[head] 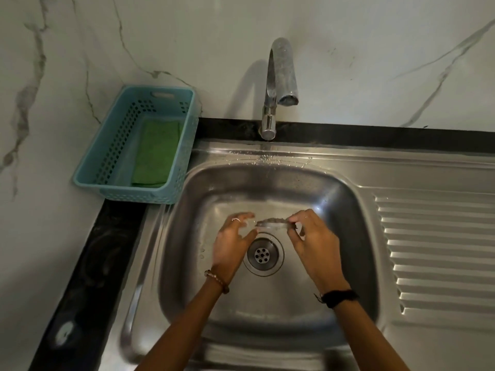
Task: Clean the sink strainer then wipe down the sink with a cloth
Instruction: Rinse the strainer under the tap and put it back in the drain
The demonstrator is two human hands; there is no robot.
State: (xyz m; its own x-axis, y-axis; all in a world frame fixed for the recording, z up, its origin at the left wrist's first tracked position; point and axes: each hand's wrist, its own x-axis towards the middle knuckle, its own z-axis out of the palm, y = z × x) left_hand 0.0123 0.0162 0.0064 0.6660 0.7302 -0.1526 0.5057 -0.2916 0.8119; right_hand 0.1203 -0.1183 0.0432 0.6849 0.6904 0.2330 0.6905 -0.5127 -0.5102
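Note:
Over the steel sink [348, 236], my right hand [310, 239] pinches the right edge of the round metal strainer [272, 223] and holds it tilted above the drain [263, 254]. To the left of the strainer, my left hand [233, 239] hovers with its fingers spread and relaxed, their tips close to the strainer's left edge; contact is blurred. A green cloth [156, 153] lies flat inside the blue plastic basket [120, 145] at the back left, away from both hands.
The tap [280, 76] stands behind the basin with its spout over the back rim, and no stream of water is visible. A ribbed draining board [439, 250] lies to the right. Black counter [88, 263] runs along the left, under white marble wall.

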